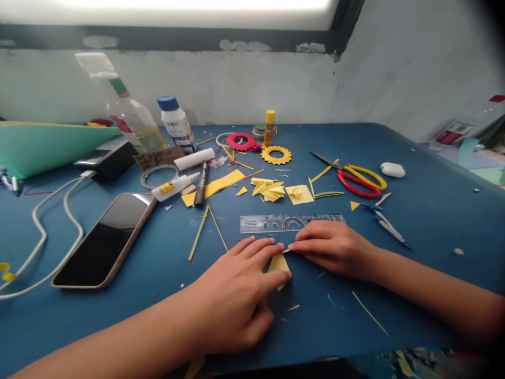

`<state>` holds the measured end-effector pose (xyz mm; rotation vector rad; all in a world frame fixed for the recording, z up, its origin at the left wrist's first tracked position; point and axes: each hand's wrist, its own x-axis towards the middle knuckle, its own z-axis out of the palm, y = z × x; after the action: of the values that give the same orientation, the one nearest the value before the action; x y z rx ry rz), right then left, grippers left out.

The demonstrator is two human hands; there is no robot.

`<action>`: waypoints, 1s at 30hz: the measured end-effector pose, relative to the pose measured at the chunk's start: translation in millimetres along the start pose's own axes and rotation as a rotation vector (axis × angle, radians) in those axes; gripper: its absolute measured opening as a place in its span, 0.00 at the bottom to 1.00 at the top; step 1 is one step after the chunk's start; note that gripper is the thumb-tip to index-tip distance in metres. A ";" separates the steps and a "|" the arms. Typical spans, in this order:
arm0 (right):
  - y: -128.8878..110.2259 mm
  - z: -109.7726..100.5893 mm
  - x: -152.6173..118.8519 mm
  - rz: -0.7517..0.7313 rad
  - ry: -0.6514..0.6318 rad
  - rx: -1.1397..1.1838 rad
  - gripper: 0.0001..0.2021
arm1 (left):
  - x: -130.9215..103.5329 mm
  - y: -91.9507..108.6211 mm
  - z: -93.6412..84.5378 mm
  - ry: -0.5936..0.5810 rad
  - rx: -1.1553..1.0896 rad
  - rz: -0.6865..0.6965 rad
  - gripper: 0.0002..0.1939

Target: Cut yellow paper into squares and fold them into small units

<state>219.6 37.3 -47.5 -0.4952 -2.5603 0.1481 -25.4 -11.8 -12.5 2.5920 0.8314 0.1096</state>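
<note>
My left hand (244,289) lies on the blue table with its fingers stretched apart, pressing on a small yellow paper piece (279,266). Part of that paper is hidden under the fingers. Against its upper edge, my right hand (329,245) pinches a thin whitish strip (286,251); most of the strip is inside the fingers, so its kind is unclear. A clear plastic ruler (260,224) with cut-out shapes lies just beyond both hands, its right end partly behind my right hand. Folded yellow paper pieces (269,190) and a yellow square (302,196) lie past the ruler.
Red-and-yellow-handled scissors (361,179), a compass (390,229) and a white earbud case (392,169) lie right. A phone (106,239), glue bottle (173,187) and black marker (201,184) lie left. Bottles (177,123), a glue stick (269,128) and paper rings (276,155) stand or lie behind.
</note>
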 end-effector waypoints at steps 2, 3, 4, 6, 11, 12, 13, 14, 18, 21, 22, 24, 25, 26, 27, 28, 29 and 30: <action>-0.7 -1.0 -0.3 -0.038 -0.020 -0.024 0.10 | -0.3 0.3 -0.2 0.008 -0.010 -0.006 0.25; -1.0 -1.9 -0.5 -0.056 -0.036 -0.030 0.10 | -0.6 0.5 0.4 0.023 -0.017 -0.012 0.27; -1.3 -3.0 -0.6 -0.072 -0.053 -0.032 0.11 | -0.9 0.8 1.2 0.046 -0.023 -0.020 0.28; -2.2 -5.4 -0.6 -0.093 -0.093 -0.019 0.11 | -1.3 0.9 3.0 0.088 -0.033 -0.032 0.30; -7.9 -9.8 -0.2 -0.115 -0.142 0.028 0.10 | -1.6 0.2 4.2 0.074 -0.024 -0.030 0.30; -9.7 -10.5 -0.1 -0.119 -0.159 0.037 0.10 | -1.7 0.1 4.0 0.074 -0.021 -0.030 0.30; -11.5 -11.2 -0.1 -0.122 -0.182 0.051 0.10 | -1.8 0.1 3.8 0.076 -0.019 -0.028 0.30; -13.3 -11.9 0.1 -0.124 -0.208 0.070 0.10 | -1.8 0.0 3.7 0.079 -0.017 -0.025 0.30; -16.9 -14.8 1.2 -0.088 -0.274 0.183 0.11 | -1.2 -1.5 5.7 0.071 -0.009 -0.022 0.28; -14.7 -17.8 3.2 -0.022 -0.227 0.323 0.10 | -0.4 -3.6 8.9 0.067 0.011 -0.020 0.25; -13.3 -18.9 4.0 0.014 -0.181 0.366 0.10 | -0.1 -4.5 9.8 0.073 0.017 -0.018 0.23; -9.9 -20.7 5.4 0.126 -0.067 0.411 0.08 | 0.9 -6.2 10.5 0.108 0.030 -0.018 0.20; -8.2 -21.1 6.0 0.193 -0.015 0.407 0.07 | 1.5 -7.0 10.3 0.136 0.042 -0.020 0.18; -6.5 -20.9 6.4 0.261 0.021 0.389 0.06 | 2.0 -7.7 9.9 0.169 0.064 -0.022 0.16; -5.0 -20.1 6.7 0.323 0.038 0.364 0.06 | 2.4 -8.3 9.4 0.199 0.093 -0.020 0.15; -3.8 -18.8 6.9 0.374 0.040 0.339 0.07 | 2.7 -8.9 9.1 0.221 0.125 -0.020 0.13; -3.1 -17.0 7.1 0.412 0.033 0.317 0.07 | 2.7 -9.4 9.2 0.234 0.153 -0.017 0.11; -2.8 -14.9 7.4 0.430 0.022 0.303 0.07 | 2.5 -9.8 9.9 0.239 0.175 -0.008 0.09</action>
<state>220.5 37.6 -30.7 -0.9104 -2.3164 0.6654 -26.7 -6.7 -25.6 2.7761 0.9733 0.3657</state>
